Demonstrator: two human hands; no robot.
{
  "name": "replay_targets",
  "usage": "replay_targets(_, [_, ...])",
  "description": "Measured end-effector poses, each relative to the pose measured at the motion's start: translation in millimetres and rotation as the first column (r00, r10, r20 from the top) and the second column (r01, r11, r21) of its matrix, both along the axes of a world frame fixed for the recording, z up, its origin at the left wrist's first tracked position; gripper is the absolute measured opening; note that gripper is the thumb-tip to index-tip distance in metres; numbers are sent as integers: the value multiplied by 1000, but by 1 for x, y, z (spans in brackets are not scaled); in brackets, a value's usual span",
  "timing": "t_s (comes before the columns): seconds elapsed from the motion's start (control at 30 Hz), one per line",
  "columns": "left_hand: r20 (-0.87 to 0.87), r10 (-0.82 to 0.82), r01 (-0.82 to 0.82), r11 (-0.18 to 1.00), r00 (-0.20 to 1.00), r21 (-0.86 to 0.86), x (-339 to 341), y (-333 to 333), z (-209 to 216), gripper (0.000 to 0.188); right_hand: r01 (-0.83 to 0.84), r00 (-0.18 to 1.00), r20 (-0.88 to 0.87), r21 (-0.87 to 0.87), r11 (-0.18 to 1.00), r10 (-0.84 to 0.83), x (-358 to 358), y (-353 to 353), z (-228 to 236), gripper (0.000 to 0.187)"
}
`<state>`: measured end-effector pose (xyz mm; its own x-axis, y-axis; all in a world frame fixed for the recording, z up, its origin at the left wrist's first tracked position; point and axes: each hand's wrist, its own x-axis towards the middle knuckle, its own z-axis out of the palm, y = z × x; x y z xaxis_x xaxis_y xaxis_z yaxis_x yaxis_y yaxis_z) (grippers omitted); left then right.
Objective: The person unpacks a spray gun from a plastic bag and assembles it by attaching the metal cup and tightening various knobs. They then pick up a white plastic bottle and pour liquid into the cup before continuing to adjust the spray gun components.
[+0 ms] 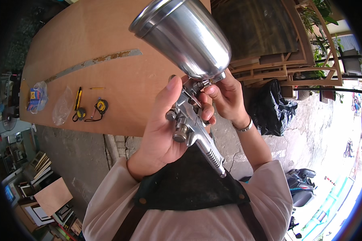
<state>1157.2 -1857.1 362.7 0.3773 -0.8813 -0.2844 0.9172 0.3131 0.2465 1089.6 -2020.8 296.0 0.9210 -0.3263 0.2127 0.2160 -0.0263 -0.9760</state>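
A silver metal spray gun [191, 116] with a ribbed handle is held up above the dark apron [189, 186], its polished steel cylindrical cup [189, 40] tilted at the upper end. The gun body is wrapped by the left hand [159, 122], thumb raised along its side; by the right hand [229, 98], the small metal fitting [205, 83] beneath the cup appears to be pinched, though some fingertips are hidden. The joint between cup and gun seems to be what is being handled; it is probably best worked with the body gripped firmly, the cup kept in line with its neck, and any threads turned gently so that none are crossed. As the cup is bulky and top-heavy, a slip could let it swing, so its weight should be supported. Part of the brown wooden tabletop [120, 90] is blocked from view by the cup. On its left lie a long rust-stained metal strip [96, 62], a yellow-and-black cutter [78, 98], two yellow-and-black tape measures [102, 106] and a clear plastic bag [62, 106]. Beyond the right arm, room is limited by a crumpled black plastic bag [271, 114] and stacked wooden frames [265, 73].
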Motion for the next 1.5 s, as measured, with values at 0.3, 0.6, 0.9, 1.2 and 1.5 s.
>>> replay_targets(0.3, [37, 35, -37, 998, 999, 42, -2, -6, 1, 40, -157, 987, 36, 342, 926, 154, 3, 7, -2, 35])
replay_targets(0.6, [41, 128, -130, 990, 991, 54, -4, -11, -2, 39, -82, 995, -23, 321, 944, 95, 8, 13, 0, 24])
replay_targets(0.9, [-5, 160, -160, 987, 987, 11, -8, -12, -30, 44, 50, 980, -196, 448, 893, 43, 1, 23, -7, 24])
replay_targets(1.2, [19, 137, -138, 989, 990, 60, -8, -14, -43, 42, 135, 983, -179, 548, 825, -41, -4, 30, -23, 22])
replay_targets(1.5, [54, 83, -87, 993, 995, 78, -13, -14, -61, 42, -17, 989, -131, 376, 926, 71, -15, 3, -44, 29])
